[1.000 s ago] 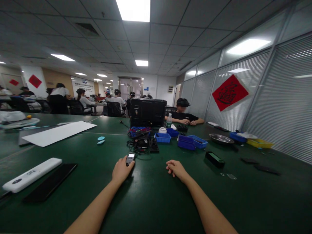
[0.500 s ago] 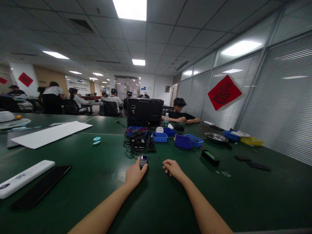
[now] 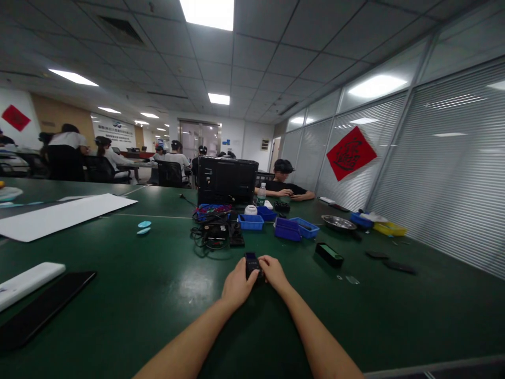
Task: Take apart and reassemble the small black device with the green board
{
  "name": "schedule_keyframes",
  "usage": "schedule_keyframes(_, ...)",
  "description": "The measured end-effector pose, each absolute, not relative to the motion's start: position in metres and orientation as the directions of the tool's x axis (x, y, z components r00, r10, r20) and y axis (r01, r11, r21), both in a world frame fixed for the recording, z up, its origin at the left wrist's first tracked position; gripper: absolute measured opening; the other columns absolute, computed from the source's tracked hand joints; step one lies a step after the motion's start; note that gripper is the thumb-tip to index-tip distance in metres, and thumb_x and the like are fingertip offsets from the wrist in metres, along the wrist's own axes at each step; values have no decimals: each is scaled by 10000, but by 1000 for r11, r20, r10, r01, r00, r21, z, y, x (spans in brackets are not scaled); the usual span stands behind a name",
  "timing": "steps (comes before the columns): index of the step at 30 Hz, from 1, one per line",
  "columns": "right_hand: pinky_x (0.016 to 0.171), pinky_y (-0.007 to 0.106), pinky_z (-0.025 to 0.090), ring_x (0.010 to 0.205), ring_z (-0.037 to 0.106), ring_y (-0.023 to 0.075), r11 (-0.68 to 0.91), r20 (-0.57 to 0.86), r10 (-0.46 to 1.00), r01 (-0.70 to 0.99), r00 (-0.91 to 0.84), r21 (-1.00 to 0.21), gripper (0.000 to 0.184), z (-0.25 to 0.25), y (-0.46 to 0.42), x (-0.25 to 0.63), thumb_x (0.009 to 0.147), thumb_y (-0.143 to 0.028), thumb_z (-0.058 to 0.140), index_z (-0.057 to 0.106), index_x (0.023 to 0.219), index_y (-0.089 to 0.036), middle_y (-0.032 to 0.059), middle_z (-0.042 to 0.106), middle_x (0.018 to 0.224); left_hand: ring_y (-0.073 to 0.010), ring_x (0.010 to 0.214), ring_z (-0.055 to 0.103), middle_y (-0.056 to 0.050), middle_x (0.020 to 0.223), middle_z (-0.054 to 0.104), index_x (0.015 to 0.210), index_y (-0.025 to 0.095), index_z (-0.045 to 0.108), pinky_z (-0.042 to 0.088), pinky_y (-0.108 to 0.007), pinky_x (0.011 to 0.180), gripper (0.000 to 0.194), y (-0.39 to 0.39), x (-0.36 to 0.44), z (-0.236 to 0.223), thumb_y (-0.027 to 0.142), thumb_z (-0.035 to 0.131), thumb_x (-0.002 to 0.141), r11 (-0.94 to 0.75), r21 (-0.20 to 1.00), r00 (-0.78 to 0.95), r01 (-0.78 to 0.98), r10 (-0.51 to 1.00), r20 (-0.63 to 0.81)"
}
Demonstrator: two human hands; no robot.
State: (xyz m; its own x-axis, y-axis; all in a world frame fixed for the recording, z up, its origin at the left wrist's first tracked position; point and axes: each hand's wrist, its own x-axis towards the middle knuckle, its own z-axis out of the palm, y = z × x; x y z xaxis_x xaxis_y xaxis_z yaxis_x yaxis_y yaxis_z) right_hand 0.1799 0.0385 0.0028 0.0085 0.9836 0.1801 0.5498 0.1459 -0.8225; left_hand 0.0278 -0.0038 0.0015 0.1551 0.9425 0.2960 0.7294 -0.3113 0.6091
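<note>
My left hand (image 3: 237, 285) is wrapped round the left side of a small black handheld device with a screen (image 3: 251, 259), its thumb lying across the lower front. From the other side, my right hand (image 3: 273, 272) has its fingers closed against the device's right edge. The device sits low over the green tabletop (image 3: 165, 316), screen tilted up towards me. Its lower part is partly hidden by my fingers. What kind of device it is, I cannot make out.
Beyond my hands lie a black adapter with cables (image 3: 215, 232), blue bins (image 3: 251, 222) and a black monitor-like box (image 3: 226, 179). To the right are a black box with a green inside (image 3: 329, 254) and a metal bowl (image 3: 338, 222). A person (image 3: 284, 184) sits across the table.
My left hand has moved right with the device, and my right hand has come in to touch its right side. The view has turned slightly to the right.
</note>
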Motion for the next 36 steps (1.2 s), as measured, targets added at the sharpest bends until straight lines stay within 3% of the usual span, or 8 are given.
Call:
schedule_keyframes(4, 692, 259, 463, 787, 606, 176, 201, 289, 956, 610, 48, -766, 315, 8, 37, 181, 792, -354, 397, 635, 848, -156, 66, 663, 842, -189, 1213, 401, -64, 1346, 409, 1289, 160, 384, 291, -276, 1014, 517, 0, 27, -1, 358, 400, 812, -345, 664, 211, 663, 938, 277)
schedule_keyframes(7, 774, 283, 438, 896, 593, 201, 193, 262, 965, 649, 10, -736, 431, 10, 31, 175, 751, -429, 477, 564, 1072, -155, 84, 642, 991, -167, 1229, 380, -21, 1360, 390, 1294, 184, 391, 265, -269, 1043, 546, 4, 22, -3, 229, 447, 752, -368, 697, 259, 615, 930, 262)
schedule_keyframes(11, 756, 300, 426, 937, 586, 234, 53, 137, 990, 829, 28, -557, 637, 17, 21, 170, 683, -349, 551, 377, 1276, -197, 99, 621, 1047, -140, 1211, 403, 15, 1320, 443, 1217, 204, 498, 266, -254, 1046, 534, 8, 18, -7, 115, 416, 697, -416, 705, 331, 575, 906, 264)
schedule_keyframes(20, 664, 344, 443, 841, 606, 259, -282, 75, 939, 878, 335, -388, 394, 39, 21, 204, 724, -366, 464, 512, 1069, -183, 118, 633, 940, -153, 872, 590, -31, 998, 655, 1145, 177, 560, 424, -255, 836, 440, 1, 9, 1, 209, 432, 726, -396, 716, 350, 575, 910, 222)
schedule_keyframes(25, 674, 359, 448, 826, 601, 256, -282, 139, 916, 849, 377, -447, 474, 46, 18, 207, 730, -399, 466, 480, 1159, -199, 105, 628, 920, -150, 876, 584, -28, 1016, 648, 1097, 185, 589, 412, -240, 835, 396, -2, 9, 5, 219, 431, 735, -387, 729, 358, 565, 911, 207)
schedule_keyframes(28, 723, 368, 445, 882, 578, 260, -223, 328, 836, 818, 441, -530, 526, 54, 13, 209, 740, -425, 459, 457, 1212, -192, 119, 608, 948, -151, 881, 578, -30, 1022, 645, 1074, 184, 599, 414, -242, 835, 373, -2, 10, 5, 213, 433, 740, -388, 736, 357, 555, 910, 210)
schedule_keyframes(32, 848, 377, 415, 1006, 522, 256, 168, 588, 685, 693, 429, -701, 588, 59, 9, 209, 754, -449, 447, 407, 1253, -140, 136, 560, 1093, -131, 822, 573, -30, 1039, 632, 1077, 187, 584, 428, -233, 801, 361, 0, 11, 2, 212, 452, 742, -379, 768, 352, 516, 911, 213)
schedule_keyframes(36, 765, 333, 473, 929, 572, 223, 334, 403, 859, 250, 317, -909, 524, 49, 14, 189, 804, -456, 353, 435, 1205, -128, 110, 606, 1028, -90, 706, 550, -43, 1102, 565, 1218, 191, 446, 444, -228, 739, 482, -1, 14, 2, 249, 487, 741, -376, 819, 259, 432, 922, 287)
